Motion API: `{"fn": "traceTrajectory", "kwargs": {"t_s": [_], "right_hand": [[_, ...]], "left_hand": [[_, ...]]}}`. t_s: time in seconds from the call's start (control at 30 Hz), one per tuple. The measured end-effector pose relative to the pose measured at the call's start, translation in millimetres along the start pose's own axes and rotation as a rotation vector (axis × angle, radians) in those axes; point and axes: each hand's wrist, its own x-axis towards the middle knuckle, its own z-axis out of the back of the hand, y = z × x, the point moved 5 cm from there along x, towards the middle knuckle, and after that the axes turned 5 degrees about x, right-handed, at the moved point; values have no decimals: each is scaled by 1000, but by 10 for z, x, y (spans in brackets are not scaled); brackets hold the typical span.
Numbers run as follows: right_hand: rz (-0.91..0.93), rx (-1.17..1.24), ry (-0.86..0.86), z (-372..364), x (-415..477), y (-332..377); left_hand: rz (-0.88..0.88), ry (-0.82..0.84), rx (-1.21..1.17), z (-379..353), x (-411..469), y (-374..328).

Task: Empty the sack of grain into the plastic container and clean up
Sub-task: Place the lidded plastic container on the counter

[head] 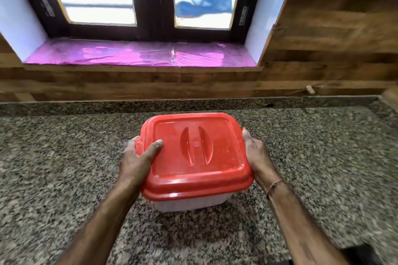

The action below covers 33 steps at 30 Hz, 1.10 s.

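A plastic container [189, 203] with a translucent white body stands on the granite counter [64, 168], closed by a red lid [193, 153] with a moulded handle in its middle. My left hand [140, 155] grips the lid's left edge, thumb lying on top. My right hand [256, 155] presses against the lid's right edge, fingers hidden below the rim. No sack of grain is in view.
A wood-panelled wall [323, 49] rises behind the counter, with a window whose sill [140, 54] is covered in pink plastic sheet. A blue cloth [204, 4] hangs behind the right pane. A small wooden peg [310, 90] sticks out of the wall at right.
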Motion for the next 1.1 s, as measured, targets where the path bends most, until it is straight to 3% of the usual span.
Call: {"fn": "traceTrajectory", "kwargs": {"t_s": [0.27,0.33,0.4,0.47,0.63,1.1], "right_hand": [[-186,229,-8,96,11,-173],[-131,154,-25,114,14,-147],[30,-19,-120,164,-39,-23],[147,-91,-99,118,-177,81],[88,-20,60,8,-326,103],[245,158,77,75,-481,299]], "left_hand": [[0,5,3,10,-30,-38],[-6,14,-1,4,-44,-54],[-11,25,1,1,-53,-70],[-11,32,-5,-4,-65,-82],[-54,23,12,-17,-77,-104],[-208,-66,41,57,-222,-467]]}}
